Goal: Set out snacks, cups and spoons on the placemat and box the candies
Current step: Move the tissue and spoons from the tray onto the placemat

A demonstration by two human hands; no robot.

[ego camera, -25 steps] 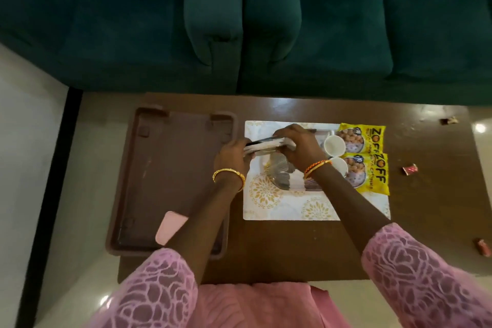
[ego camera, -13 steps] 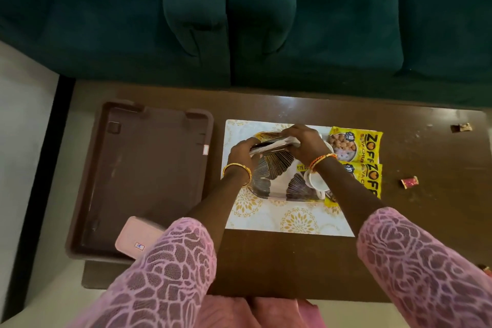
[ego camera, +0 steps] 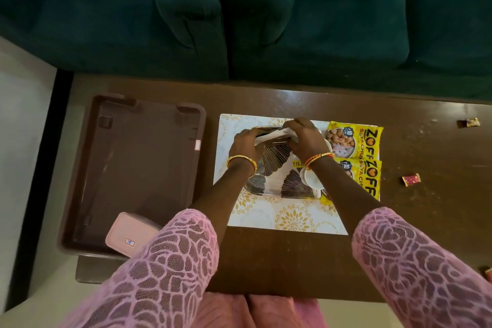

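A white placemat with gold flowers [ego camera: 292,218] lies on the brown table. On it stands a glass dish with dark fan patterns [ego camera: 277,176]. My left hand [ego camera: 245,144] and my right hand [ego camera: 303,138] both grip a long white bundle [ego camera: 271,136] over the dish's far end; what the bundle holds is unclear. A white cup [ego camera: 310,180] sits under my right wrist. Two yellow snack packets [ego camera: 364,136] [ego camera: 367,178] lie on the mat's right edge. A pink box [ego camera: 127,231] rests in the brown tray [ego camera: 138,168].
Wrapped candies lie loose on the table at the right: one red [ego camera: 411,179], one at the far right [ego camera: 469,122], one at the frame's edge [ego camera: 488,273]. A dark green sofa [ego camera: 239,21] runs along the table's far side.
The view has shifted closer and to the right. Both hands still hold the white bundle over the far end of the dish, slightly lower than before.
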